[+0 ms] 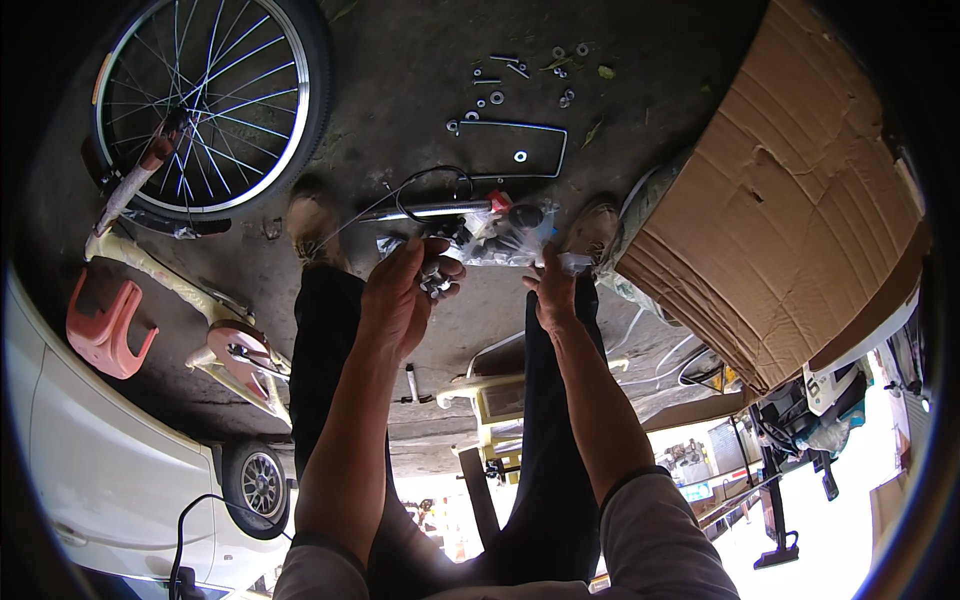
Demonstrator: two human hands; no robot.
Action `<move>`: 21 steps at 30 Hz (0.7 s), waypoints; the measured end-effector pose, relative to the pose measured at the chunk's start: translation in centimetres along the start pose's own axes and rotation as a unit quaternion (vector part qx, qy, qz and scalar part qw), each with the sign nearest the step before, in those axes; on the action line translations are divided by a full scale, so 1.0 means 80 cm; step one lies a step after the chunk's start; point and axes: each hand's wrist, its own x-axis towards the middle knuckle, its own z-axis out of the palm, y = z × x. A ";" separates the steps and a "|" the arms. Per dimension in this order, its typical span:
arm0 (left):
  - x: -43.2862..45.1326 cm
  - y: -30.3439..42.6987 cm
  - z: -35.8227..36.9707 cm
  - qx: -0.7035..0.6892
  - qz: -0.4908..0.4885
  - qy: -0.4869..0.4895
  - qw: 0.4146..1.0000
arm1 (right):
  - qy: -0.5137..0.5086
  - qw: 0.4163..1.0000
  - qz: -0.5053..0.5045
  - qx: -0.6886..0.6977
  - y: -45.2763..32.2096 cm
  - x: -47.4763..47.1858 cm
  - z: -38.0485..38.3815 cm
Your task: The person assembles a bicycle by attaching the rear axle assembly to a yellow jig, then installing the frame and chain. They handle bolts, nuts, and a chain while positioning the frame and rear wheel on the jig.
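Observation:
My left hand (409, 289) is cupped around several small metal fasteners (435, 282), which show between its fingers. My right hand (553, 289) pinches the edge of a clear plastic bag (517, 244) of parts lying on the ground between my shoes. Behind the bag lie a metal tube (427, 211) and a looped black cable (399, 196). Farther out, a bent metal rod (564, 150) rests on the ground, with washers (496, 97), nuts and bolts (487, 81) spread beyond it.
A bicycle wheel (300, 97) and partly wrapped frame (161, 274) lie left, near a pink plastic part (112, 330) and a white car (120, 450). A large cardboard box (780, 195) stands right. A hammer (412, 384) lies between my legs, near a yellowish metal frame (487, 390).

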 end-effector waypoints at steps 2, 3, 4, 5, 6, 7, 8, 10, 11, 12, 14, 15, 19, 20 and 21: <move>0.000 0.001 0.000 -0.010 0.006 -0.001 1.000 | 0.004 1.000 -0.017 0.005 0.000 0.002 -0.001; 0.000 0.001 0.000 -0.019 0.009 0.000 1.000 | 0.000 1.000 -0.024 0.007 0.000 0.003 -0.001; 0.000 0.001 0.001 -0.030 0.012 -0.002 0.999 | -0.003 0.999 -0.032 0.008 0.000 0.003 -0.002; -0.001 0.001 0.002 -0.024 0.013 0.006 1.000 | -0.009 0.999 -0.029 0.008 -0.001 0.003 -0.002; -0.001 0.002 0.003 -0.020 0.014 0.009 1.000 | -0.016 0.999 -0.028 0.007 -0.002 0.004 -0.002; -0.001 0.003 0.004 -0.017 0.017 0.009 1.000 | -0.011 1.000 -0.023 0.004 -0.003 0.005 -0.001; -0.001 0.004 0.004 -0.026 0.014 0.001 1.000 | -0.017 0.999 -0.039 0.000 -0.005 0.006 0.000; -0.001 0.005 0.006 -0.022 0.017 0.009 1.000 | 0.001 0.999 -0.052 -0.014 -0.007 0.007 0.003; -0.001 0.006 0.006 -0.019 0.020 0.012 1.000 | -0.002 0.998 -0.061 -0.010 -0.008 0.007 0.004; -0.001 0.006 0.007 -0.018 0.019 0.016 1.000 | 0.005 0.998 -0.063 -0.009 -0.008 0.008 0.005; -0.002 0.007 0.007 -0.014 0.016 0.021 1.000 | 0.013 0.997 -0.079 -0.017 -0.005 0.009 0.003; -0.002 0.007 0.007 -0.013 0.015 0.022 1.000 | 0.014 0.995 -0.095 -0.028 -0.002 0.010 0.001; -0.002 0.011 0.007 -0.012 0.006 0.028 1.000 | 0.009 0.937 -0.193 -0.289 0.019 0.014 -0.014; -0.002 0.011 0.007 -0.012 0.005 0.031 0.999 | -0.003 0.925 -0.221 -0.309 0.025 0.016 -0.015; -0.002 0.011 0.007 -0.014 0.006 0.037 0.999 | 0.002 0.912 -0.251 -0.325 0.032 0.017 -0.014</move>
